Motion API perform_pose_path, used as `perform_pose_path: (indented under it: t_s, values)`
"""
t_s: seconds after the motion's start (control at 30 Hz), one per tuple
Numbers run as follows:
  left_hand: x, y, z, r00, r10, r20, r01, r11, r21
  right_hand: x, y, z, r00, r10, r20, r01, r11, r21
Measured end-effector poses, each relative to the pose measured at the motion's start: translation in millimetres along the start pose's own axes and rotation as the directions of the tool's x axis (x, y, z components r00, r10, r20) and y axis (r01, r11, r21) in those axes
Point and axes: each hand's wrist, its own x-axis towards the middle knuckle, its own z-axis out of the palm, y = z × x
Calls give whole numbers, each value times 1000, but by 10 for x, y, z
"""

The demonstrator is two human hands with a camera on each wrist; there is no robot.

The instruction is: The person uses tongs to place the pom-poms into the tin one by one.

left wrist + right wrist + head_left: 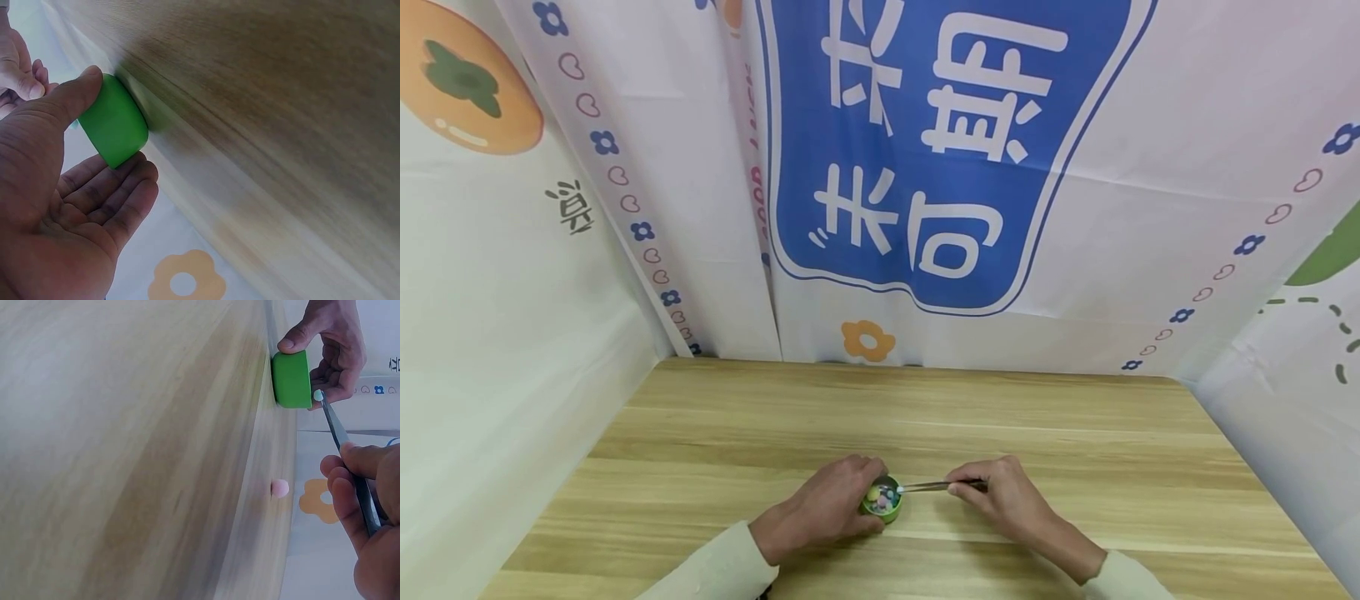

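Note:
A small round green container (pixel 891 515) stands on the wooden table, with several small pastel balls (pixel 882 500) inside. My left hand (pixel 833 502) grips its side between thumb and fingers; the left wrist view shows the green wall (pixel 115 125) between them. My right hand (pixel 1002 497) pinches a pair of metal tweezers (pixel 928 486), which points left at the container. A small pale mint ball (pixel 318 395) sits at the tweezers' tip, just above the container's rim. In the right wrist view a pink ball (pixel 280 488) lies on the table apart from the container.
The wood-grain table (pixel 925 408) reaches back to a white printed cloth (pixel 1097 275) with a blue lettered panel. More printed cloth (pixel 512 333) hangs at the left and right sides. Both forearms come in from the front edge in pale sleeves (pixel 718 567).

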Motion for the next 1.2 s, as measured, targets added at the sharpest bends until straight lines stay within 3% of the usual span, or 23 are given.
perform_pose_path:
  t_s: [1.2]
  values:
    - [4, 2, 20, 1000, -23, -6, 24, 1000, 3, -63, 82, -30, 999, 33, -4, -34, 999, -30]
